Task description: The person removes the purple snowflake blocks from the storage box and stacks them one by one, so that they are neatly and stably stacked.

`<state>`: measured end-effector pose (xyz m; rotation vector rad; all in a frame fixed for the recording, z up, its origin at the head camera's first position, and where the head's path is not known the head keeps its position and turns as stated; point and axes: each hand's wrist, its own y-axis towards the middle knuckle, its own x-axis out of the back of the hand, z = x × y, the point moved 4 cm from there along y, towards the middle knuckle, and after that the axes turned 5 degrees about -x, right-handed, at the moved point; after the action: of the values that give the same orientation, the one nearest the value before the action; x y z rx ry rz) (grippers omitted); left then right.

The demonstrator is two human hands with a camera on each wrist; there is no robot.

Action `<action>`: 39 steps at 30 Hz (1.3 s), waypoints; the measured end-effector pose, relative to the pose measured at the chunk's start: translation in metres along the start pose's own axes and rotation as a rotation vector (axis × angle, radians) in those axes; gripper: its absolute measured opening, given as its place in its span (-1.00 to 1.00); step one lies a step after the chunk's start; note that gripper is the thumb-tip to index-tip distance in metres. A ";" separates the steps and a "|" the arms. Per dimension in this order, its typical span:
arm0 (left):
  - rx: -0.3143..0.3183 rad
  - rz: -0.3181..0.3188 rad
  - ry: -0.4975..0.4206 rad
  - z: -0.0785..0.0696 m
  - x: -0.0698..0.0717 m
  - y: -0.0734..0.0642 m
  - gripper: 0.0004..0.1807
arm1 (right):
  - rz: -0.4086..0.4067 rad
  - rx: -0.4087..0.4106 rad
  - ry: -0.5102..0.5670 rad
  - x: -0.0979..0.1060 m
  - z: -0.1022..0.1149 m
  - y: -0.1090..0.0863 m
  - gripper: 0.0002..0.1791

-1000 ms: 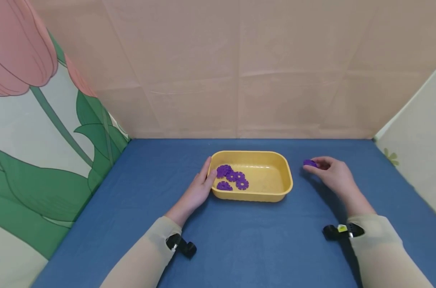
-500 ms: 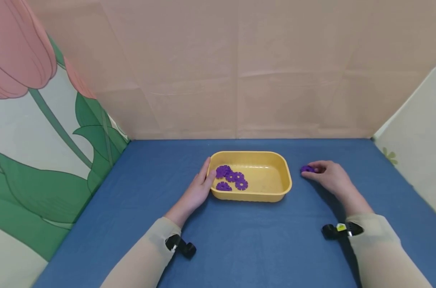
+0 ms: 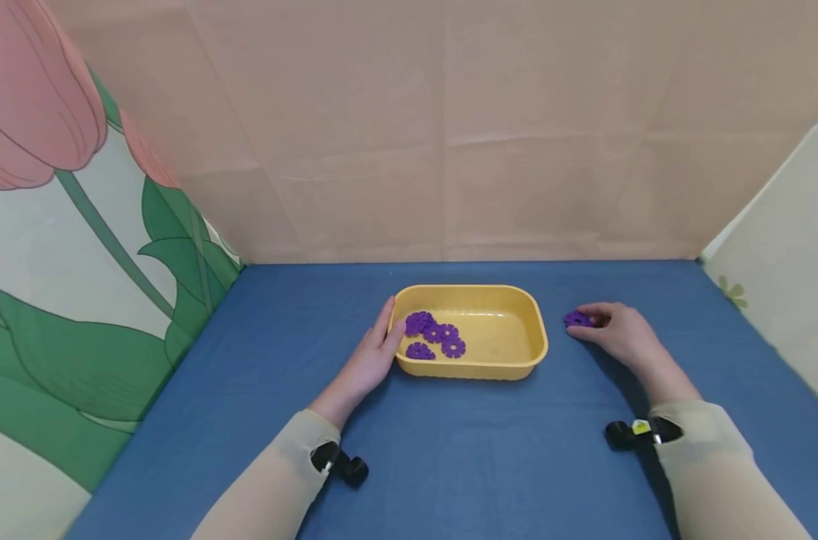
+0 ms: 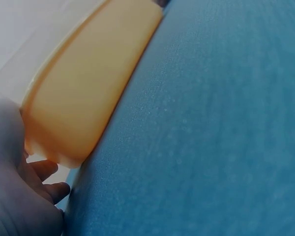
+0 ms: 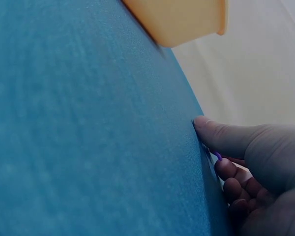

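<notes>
A yellow plastic tray (image 3: 497, 367) stands on the blue cloth with several purple flower-shaped discs (image 3: 453, 347) in its left part. My left hand (image 3: 371, 352) grips the tray's left end, the thumb over the rim and the fingers along the outside. In the left wrist view, the hand (image 4: 19, 182) is at the tray's corner (image 4: 83, 88). To the right of the tray, my right hand (image 3: 625, 330) pinches a purple flower-shaped disc (image 3: 575, 319) low at the cloth. Just a sliver of purple (image 5: 218, 156) shows by the thumb in the right wrist view.
Blue cloth (image 3: 476, 450) covers the table. Behind it rises a beige backdrop (image 3: 443, 150). A floral panel (image 3: 112, 300) borders the left side, and a pale panel (image 3: 787, 262) the right. Each wrist carries a black camera mount (image 3: 625, 435).
My right hand has come down and slightly left, bringing the purple disc from above the table to the cloth, where it now lies flatter. The left hand and tray stay in place.
</notes>
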<state>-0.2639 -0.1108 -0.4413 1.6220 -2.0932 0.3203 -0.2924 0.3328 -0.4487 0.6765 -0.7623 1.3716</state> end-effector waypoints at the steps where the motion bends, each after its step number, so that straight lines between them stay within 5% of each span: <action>1: 0.000 0.000 0.000 0.000 0.000 0.000 -0.14 | 0.000 0.002 0.001 0.000 0.000 0.000 -0.28; 24: -0.014 -0.010 -0.014 0.003 -0.002 0.000 -0.23 | -0.015 -0.044 0.119 0.006 0.007 -0.006 -0.19; 32: -0.013 -0.005 -0.017 0.002 -0.002 -0.001 -0.23 | -0.116 0.070 0.140 0.021 0.050 -0.014 -0.26; 39: 0.005 -0.001 -0.011 0.004 -0.001 0.000 -0.19 | -0.066 0.130 0.196 0.020 0.101 -0.025 -0.26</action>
<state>-0.2645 -0.1118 -0.4452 1.6316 -2.1009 0.3171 -0.2743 0.2623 -0.3720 0.6516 -0.4947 1.4122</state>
